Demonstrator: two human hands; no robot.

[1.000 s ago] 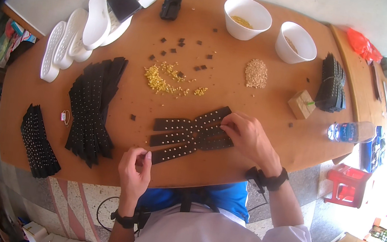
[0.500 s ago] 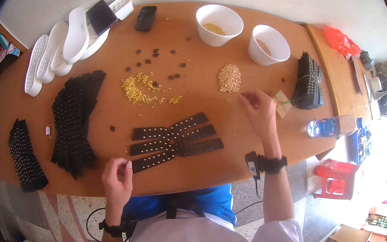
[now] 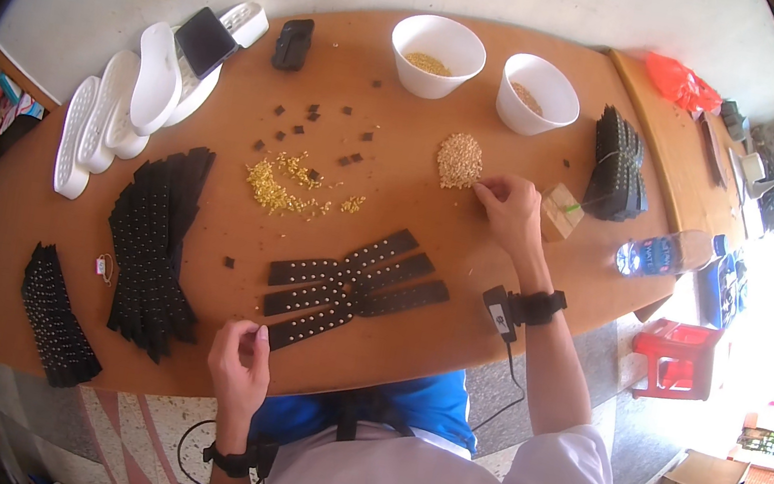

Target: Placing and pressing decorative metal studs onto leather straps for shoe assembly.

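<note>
Three black straps [image 3: 408, 271] with rows of pale studs lie fanned and crossing before me. My left hand [image 3: 242, 361] is closed, thumb and curled fingers at the lower left end of the nearest strap. My right hand [image 3: 511, 211] has its thumb and forefinger pinched together at the lower right edge of a pile of small copper-coloured studs [image 3: 461, 159]; what they hold, if anything, is too small to see. Shiny gold pieces [image 3: 277, 184] are scattered left of that pile. Several small black squares [image 3: 314, 109] lie beyond them.
Two white bowls [image 3: 441, 30] [image 3: 558, 92] stand at the back. Stacked studded straps [image 3: 149, 245] lie left, with a tied bundle [image 3: 616, 167] right. By my right hand are a wooden block [image 3: 561, 215] and a bottle [image 3: 660, 255]. White soles [image 3: 158, 79] line the far left.
My right hand has moved slightly left to the edge of the copper-coloured pile, its fingertips closing together and pointing down. My left hand stays at the strap's end. The whole view shifts slightly.
</note>
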